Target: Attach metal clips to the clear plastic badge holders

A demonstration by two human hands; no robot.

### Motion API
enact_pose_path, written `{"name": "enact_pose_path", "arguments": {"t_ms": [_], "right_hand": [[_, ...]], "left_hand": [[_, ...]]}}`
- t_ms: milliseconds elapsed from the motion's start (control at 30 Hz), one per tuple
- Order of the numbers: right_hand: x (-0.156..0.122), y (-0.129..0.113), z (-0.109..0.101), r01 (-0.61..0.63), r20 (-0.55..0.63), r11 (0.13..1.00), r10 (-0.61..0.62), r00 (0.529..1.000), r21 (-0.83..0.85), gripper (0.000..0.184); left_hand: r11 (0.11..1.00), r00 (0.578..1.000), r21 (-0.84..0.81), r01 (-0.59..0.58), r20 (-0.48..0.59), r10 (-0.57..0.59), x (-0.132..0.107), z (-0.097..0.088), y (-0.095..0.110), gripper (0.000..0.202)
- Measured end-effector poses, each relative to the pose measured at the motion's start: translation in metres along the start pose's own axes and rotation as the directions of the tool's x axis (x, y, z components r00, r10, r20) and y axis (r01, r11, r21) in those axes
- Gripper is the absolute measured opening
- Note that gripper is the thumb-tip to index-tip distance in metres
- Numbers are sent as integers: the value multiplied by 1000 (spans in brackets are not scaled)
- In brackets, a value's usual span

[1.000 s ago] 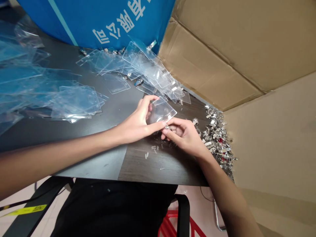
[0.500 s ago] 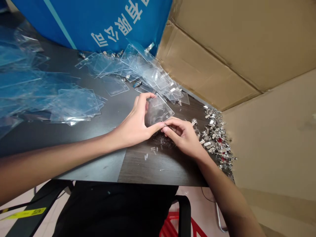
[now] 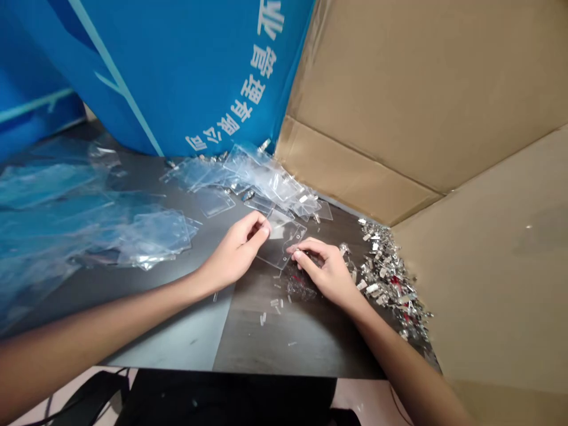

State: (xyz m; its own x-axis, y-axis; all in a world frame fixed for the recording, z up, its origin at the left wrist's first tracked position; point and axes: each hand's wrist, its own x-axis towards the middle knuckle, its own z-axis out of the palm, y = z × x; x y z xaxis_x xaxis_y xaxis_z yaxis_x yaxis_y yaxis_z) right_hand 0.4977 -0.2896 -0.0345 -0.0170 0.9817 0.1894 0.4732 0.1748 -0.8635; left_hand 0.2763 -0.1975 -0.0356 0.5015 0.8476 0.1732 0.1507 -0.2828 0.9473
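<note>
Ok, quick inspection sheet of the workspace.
Surface: dark table, wood-grained at right, greyer at left.
Job's things: clear sleeve at centre; stacked sleeves at left, looser pile behind; metal clips heaped at right.
Clutter: small clear bits at front centre.
Left hand: thumb and finger pinched at the centre sleeve's edge.
Right hand: beside that sleeve's holed edge; what it holds is too small to tell.
Cables: nothing seen on the table; a thin dark line below may be one.
Surroundings: blue panel with white characters; cardboard at right.

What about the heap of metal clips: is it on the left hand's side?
No, the heap of metal clips lies to the right of the right hand, by the cardboard.
</note>
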Motion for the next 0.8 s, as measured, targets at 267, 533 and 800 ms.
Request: {"name": "enact_pose_path", "arguments": {"t_ms": [267, 533, 800], "right_hand": [[10, 21, 6, -79, -194, 995, 88, 977, 54, 40], [17, 27, 4, -63, -175, 996, 72, 982, 56, 36], [16, 21, 4, -64, -132, 998, 65, 989, 17, 27]], "left_hand": [[998, 998, 43, 50, -32, -49, 28, -40, 26, 24], [980, 940, -183, 75, -316, -130, 115, -82, 66, 18], [985, 902, -44, 167, -396, -171, 162, -83, 52, 25]]}}
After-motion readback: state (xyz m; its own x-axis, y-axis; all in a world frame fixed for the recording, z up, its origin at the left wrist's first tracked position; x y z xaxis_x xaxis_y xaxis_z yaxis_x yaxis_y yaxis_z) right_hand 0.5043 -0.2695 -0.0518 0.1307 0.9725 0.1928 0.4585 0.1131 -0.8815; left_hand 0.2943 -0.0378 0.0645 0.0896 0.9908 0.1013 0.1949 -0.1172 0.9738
